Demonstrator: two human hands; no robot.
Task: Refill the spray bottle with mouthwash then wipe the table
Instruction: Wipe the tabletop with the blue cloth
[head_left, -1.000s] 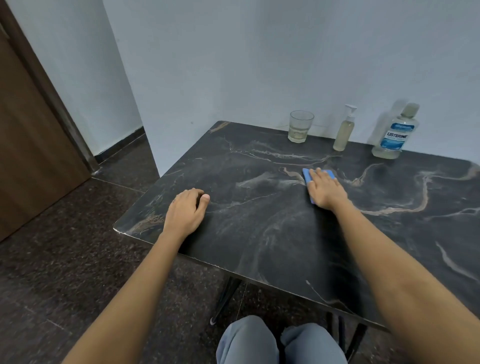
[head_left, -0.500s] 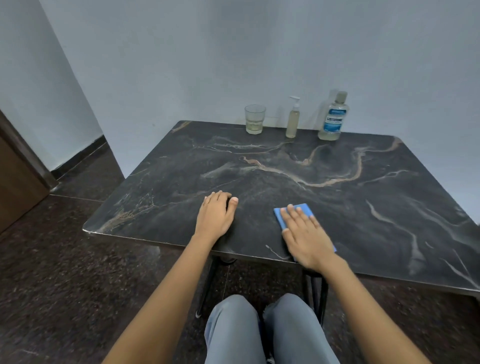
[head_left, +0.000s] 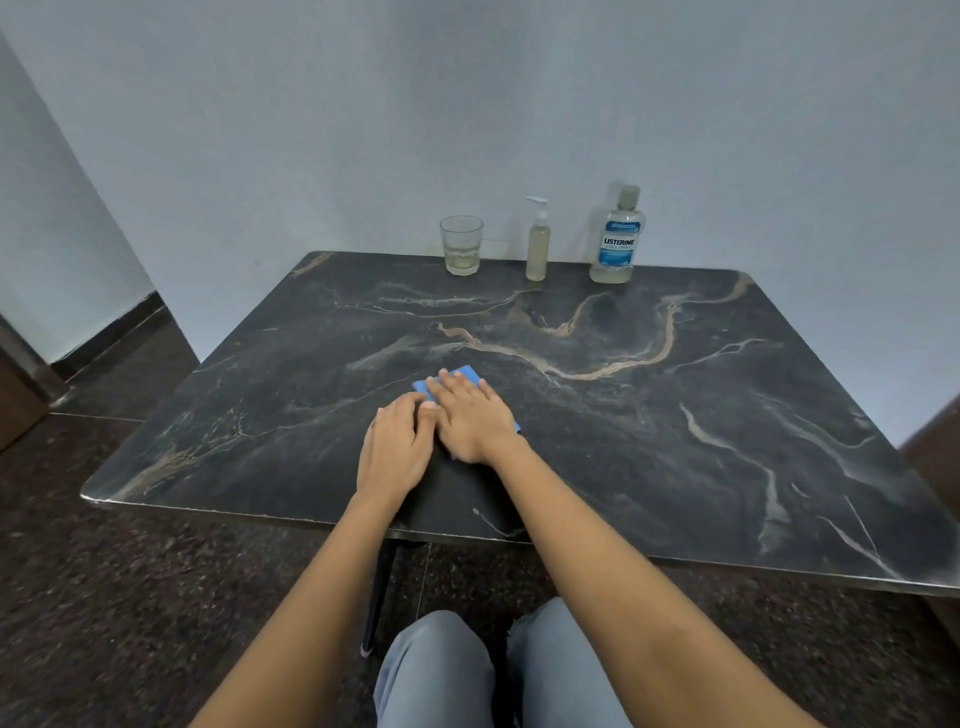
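A dark marble table (head_left: 675, 415) fills the view. My right hand (head_left: 470, 421) lies flat on a blue cloth (head_left: 462, 375), pressing it onto the tabletop near the front middle; only the cloth's far corner and a sliver at the right show. My left hand (head_left: 395, 449) rests palm down on the table, fingers curled, touching the right hand's thumb side. At the back edge stand the pump spray bottle (head_left: 537, 241) with pale liquid and the mouthwash bottle (head_left: 618, 236), both upright.
A drinking glass (head_left: 461, 245) with a little pale liquid stands left of the spray bottle by the wall. My knees (head_left: 467, 670) sit below the table's front edge. A dark stone floor (head_left: 130, 597) lies to the left.
My right hand slid the blue cloth from the table's middle toward the front edge, then left and slightly forward until it met my left hand. The view swung right and centred on the table.
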